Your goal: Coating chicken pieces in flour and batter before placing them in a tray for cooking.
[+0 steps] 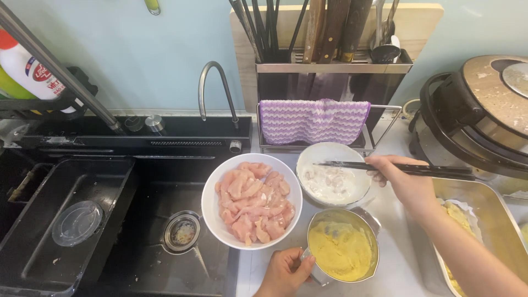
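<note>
Three containers stand on the worktop [393, 258] beside the black sink [137, 220]. A white plate [212, 212] at the sink edge carries raw chicken strips [254, 201]. Behind it, near the worktop's back edge, a white bowl [306, 165] holds white flour coating with a few pieces in it. A steel saucepan [370, 220] at the front edge contains yellow batter [341, 250]. The left hand [286, 272] is closed around the saucepan handle. The right hand [404, 181] pinches black chopsticks [352, 165] over the bowl. A metal tray [498, 214] at the right edge holds coated pieces.
</note>
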